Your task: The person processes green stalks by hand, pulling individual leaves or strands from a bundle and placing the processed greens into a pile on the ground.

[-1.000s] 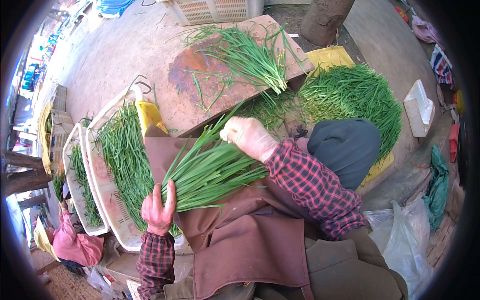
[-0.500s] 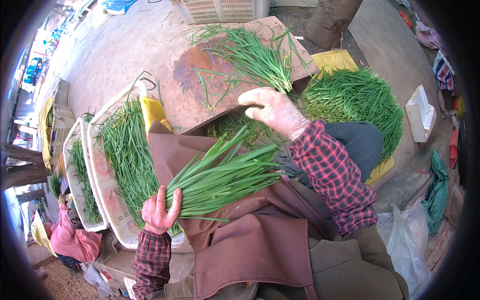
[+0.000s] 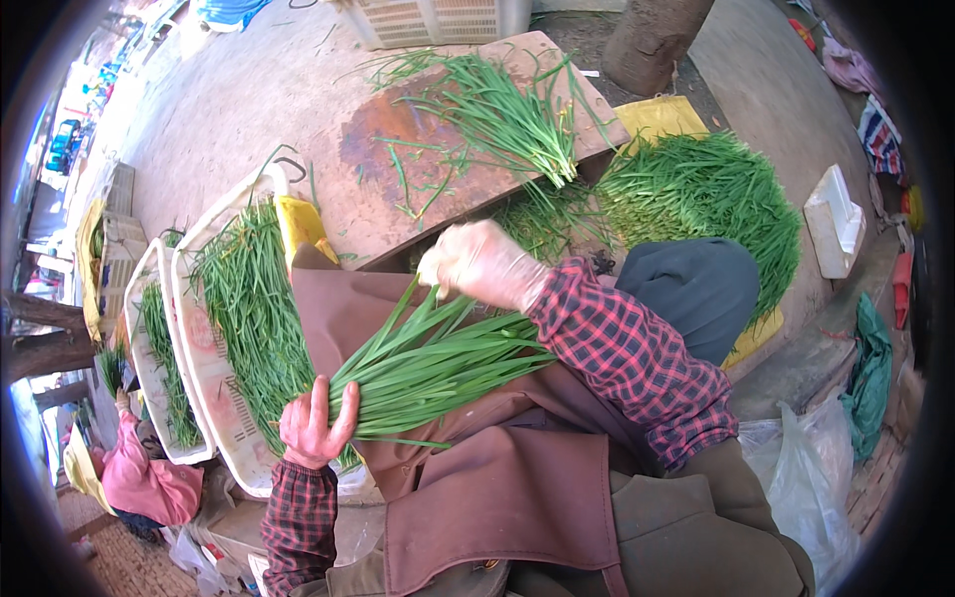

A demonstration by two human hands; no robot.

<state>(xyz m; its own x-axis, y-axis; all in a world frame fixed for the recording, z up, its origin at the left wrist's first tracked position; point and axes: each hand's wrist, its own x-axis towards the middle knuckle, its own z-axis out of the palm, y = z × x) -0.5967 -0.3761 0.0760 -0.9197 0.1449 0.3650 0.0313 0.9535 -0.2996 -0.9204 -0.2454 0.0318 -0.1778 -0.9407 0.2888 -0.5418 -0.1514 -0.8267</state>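
My left hand (image 3: 316, 423), bare, is closed round one end of a bunch of garlic chives (image 3: 443, 373), which fans out to the right across my brown apron (image 3: 502, 488). My right hand (image 3: 482, 267), in a pale glove, is above the bunch's far side. Its fingers pinch the tip of a green leaf that stands up from the bunch. Beyond it, a loose heap of chives (image 3: 507, 114) lies on a worn board (image 3: 363, 209), stalk ends toward me.
A large pile of chives (image 3: 701, 199) rests on yellow sheeting (image 3: 662, 119) at the right. Long white crates (image 3: 234, 423) of chives stand at the left. A tree trunk (image 3: 657, 45) rises behind; a white foam box (image 3: 834, 221) sits far right. Another person in pink (image 3: 149, 478) works at lower left.
My right hand has moved left and toward me, from beside the board to the bunch, and has closed on a leaf. My left hand keeps its hold on the bunch.
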